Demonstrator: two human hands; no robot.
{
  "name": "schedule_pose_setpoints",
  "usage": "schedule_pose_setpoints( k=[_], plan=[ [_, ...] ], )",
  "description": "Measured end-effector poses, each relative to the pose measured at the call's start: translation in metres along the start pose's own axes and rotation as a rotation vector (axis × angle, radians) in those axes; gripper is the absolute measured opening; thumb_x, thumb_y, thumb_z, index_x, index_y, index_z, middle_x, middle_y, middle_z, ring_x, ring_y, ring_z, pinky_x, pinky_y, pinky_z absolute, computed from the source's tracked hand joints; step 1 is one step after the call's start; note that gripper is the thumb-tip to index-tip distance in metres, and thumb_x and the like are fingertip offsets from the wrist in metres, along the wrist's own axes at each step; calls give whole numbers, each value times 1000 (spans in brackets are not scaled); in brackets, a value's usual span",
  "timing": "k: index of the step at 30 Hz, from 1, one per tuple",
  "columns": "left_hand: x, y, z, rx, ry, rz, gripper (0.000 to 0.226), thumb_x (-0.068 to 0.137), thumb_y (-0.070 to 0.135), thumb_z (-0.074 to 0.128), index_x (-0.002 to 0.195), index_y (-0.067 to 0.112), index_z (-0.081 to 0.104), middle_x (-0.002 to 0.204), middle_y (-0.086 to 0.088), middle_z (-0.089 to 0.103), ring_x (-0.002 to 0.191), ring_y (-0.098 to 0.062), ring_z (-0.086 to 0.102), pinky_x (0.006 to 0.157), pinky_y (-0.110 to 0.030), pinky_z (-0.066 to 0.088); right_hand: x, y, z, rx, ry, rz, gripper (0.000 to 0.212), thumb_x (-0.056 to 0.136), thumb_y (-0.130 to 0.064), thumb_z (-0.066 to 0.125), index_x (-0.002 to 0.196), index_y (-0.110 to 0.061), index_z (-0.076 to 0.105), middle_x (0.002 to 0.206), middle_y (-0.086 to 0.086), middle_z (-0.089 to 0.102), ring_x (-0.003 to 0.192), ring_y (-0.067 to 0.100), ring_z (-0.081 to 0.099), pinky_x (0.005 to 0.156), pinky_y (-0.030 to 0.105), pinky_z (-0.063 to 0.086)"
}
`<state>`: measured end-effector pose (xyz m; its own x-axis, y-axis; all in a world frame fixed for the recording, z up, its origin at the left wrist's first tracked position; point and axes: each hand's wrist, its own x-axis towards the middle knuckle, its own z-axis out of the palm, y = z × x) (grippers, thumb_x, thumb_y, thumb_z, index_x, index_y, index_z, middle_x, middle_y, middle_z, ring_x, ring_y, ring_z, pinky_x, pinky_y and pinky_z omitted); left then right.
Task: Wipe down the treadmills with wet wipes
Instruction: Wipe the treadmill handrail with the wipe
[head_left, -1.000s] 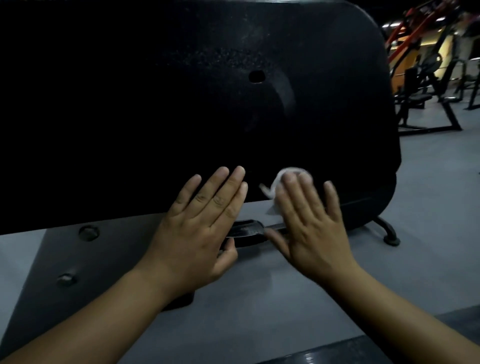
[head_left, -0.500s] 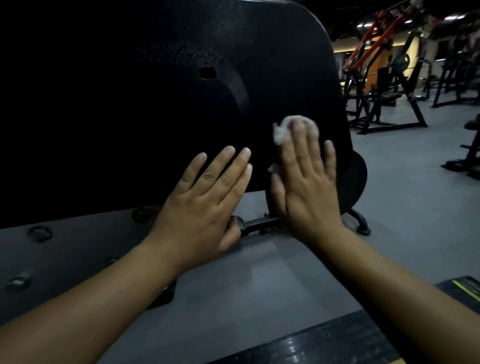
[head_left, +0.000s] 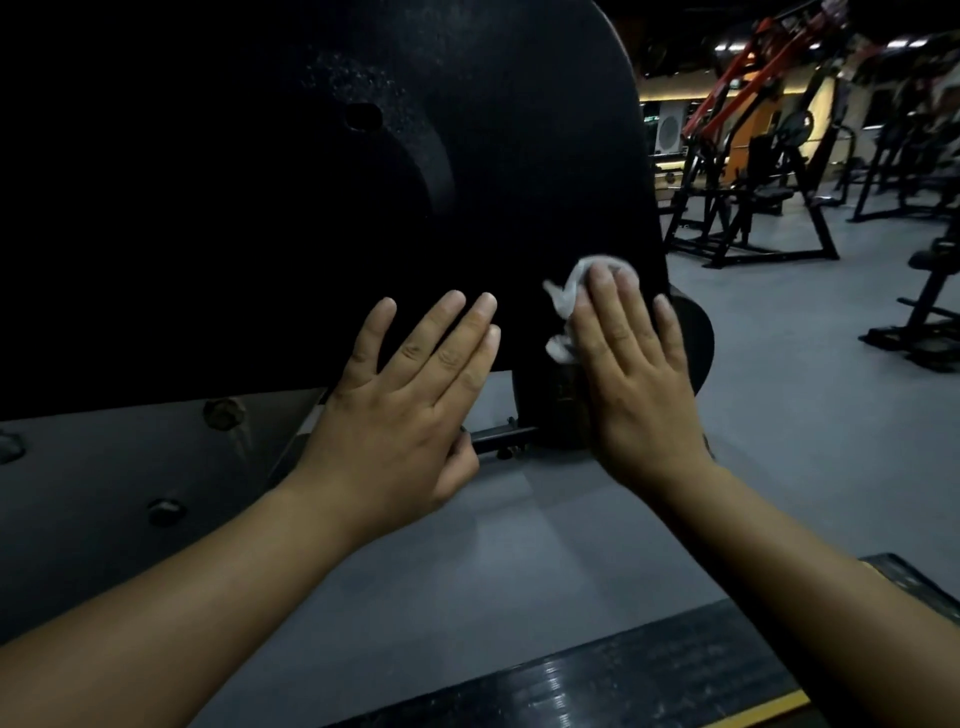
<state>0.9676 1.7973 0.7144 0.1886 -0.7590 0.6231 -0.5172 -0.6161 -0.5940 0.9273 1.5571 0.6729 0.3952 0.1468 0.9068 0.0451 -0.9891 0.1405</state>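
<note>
A large black machine panel (head_left: 311, 208) with a round hole fills the upper left of the head view. My right hand (head_left: 639, 374) lies flat with straight fingers and presses a crumpled white wet wipe (head_left: 571, 296) against the panel near its lower right edge. The wipe shows above and left of the fingertips; the rest is hidden under the hand. My left hand (head_left: 405, 410) rests flat on the panel's lower edge beside it, fingers straight and holding nothing.
A grey metal base (head_left: 104, 493) with bolts lies under the panel at lower left. A black belt edge with a yellow stripe (head_left: 649, 686) runs along the bottom. Orange and black gym machines (head_left: 753, 171) stand at the back right on the grey floor (head_left: 805, 415).
My right hand with the wipe went up and right along the panel, then came back down near the lower right edge. The view turned left. My left hand stayed flat on the panel.
</note>
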Motion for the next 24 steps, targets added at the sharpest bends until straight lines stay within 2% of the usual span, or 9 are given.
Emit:
schedule_pose_setpoints(
  k=[3,6,9,11,17,21,24],
  plan=[
    [5,10,0,-17,-9,18,76,87,37,48,155,5,34,166,-13,19,155,-28,14,123,-57,10,-15,6,1,-27,-32,-38,67,100,-13,47,159,-10,14,165,10,14,154,27,12,122,55,16],
    [13,20,0,-29,-19,43,78,86,37,51,155,5,32,167,-12,18,155,-28,13,123,-56,12,-5,15,-9,-22,20,-54,59,99,-4,52,155,-10,34,162,10,29,151,29,27,119,59,24],
    [21,29,2,-66,-22,57,79,86,38,52,155,5,32,167,-12,18,155,-28,13,123,-57,14,1,22,-23,24,60,-52,32,101,-6,57,133,-8,63,153,9,46,144,27,41,115,60,32],
    [22,36,6,-92,-18,75,79,86,38,50,156,5,31,167,-12,17,155,-28,13,123,-57,15,1,26,-30,36,58,-39,18,101,-8,59,114,-9,71,148,9,52,142,27,45,113,60,34],
    [13,63,30,-237,20,102,80,86,38,49,157,6,27,167,-12,16,155,-28,14,123,-56,15,-42,23,-28,-29,-118,-46,13,101,-12,57,103,-11,70,156,10,42,146,27,38,115,57,33],
    [2,98,62,-374,51,168,83,83,37,51,157,6,27,167,-12,16,155,-28,14,124,-53,13,-85,28,-25,-127,-239,32,16,101,-13,55,104,-13,71,156,9,41,148,27,35,117,55,31],
    [5,129,86,-493,19,227,84,83,38,49,157,6,25,167,-13,15,155,-28,13,123,-54,12,-113,27,-41,-216,-346,126,7,96,-11,62,99,-14,68,157,8,39,148,28,35,115,57,33]
  ],
)
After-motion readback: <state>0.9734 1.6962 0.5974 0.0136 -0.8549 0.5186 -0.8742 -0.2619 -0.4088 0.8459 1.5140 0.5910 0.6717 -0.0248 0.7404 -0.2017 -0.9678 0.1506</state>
